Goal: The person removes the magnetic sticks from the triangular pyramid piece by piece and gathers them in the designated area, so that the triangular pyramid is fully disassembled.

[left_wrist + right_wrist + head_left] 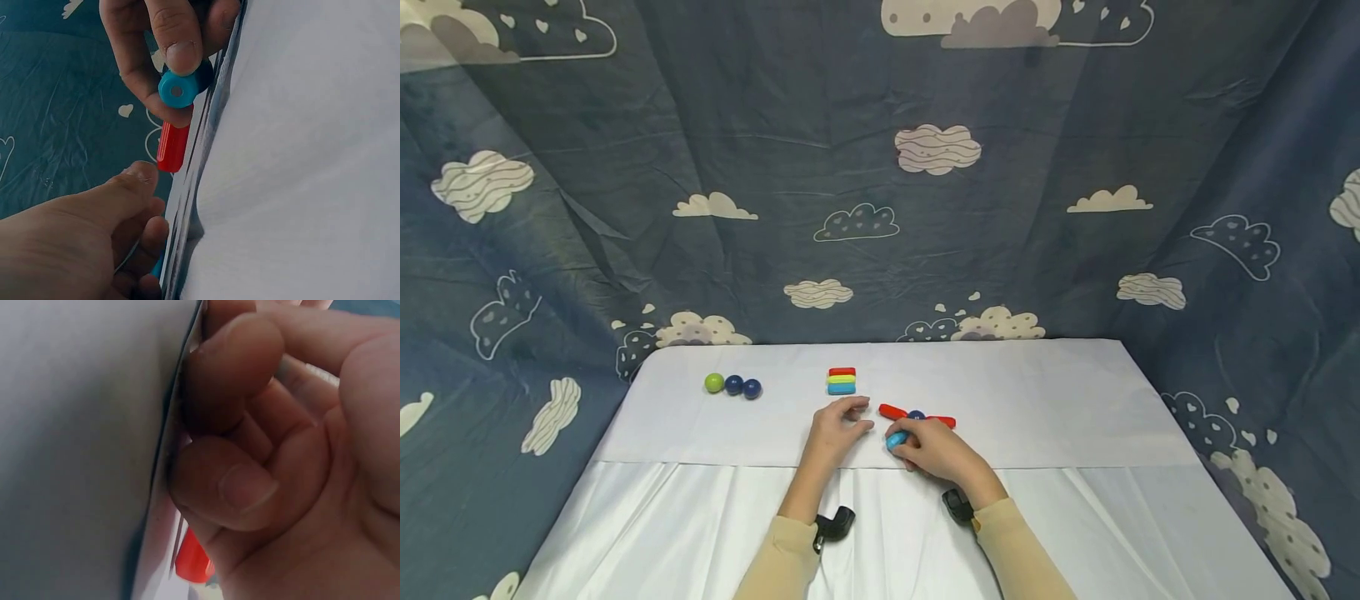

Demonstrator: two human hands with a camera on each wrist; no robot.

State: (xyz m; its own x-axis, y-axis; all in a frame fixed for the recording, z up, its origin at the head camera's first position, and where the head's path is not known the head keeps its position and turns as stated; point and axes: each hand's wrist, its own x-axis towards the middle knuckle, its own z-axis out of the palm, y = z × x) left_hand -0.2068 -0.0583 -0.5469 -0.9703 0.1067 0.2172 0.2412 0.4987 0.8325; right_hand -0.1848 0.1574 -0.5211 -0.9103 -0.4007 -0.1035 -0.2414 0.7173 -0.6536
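Toward the far left corner of the white cloth-covered tabletop [1037,392], a glossy green ball [713,382] sits in a row with two glossy dark blue balls [734,385]. Farther right, a short stack of red, yellow and light-blue plastic-looking bars [842,381] lies parallel to the far edge. Nearer the person, the left hand [835,435] has its grip parted, with nothing visible in it. Just beyond its fingertips, a slim red plastic-looking rod [891,412] points rightward at a glossy dark blue middle ball [916,414]. On the person's side of that ball, the right hand [938,452] pinches a light-blue plastic-looking rod [896,440]; its round end faces left and away from the far edge, while the rest is hidden by fingers, so contact with the ball cannot be told. Rightmost, a second red plastic-looking rod [943,421] lies beyond the right hand, roughly along the far edge's direction.
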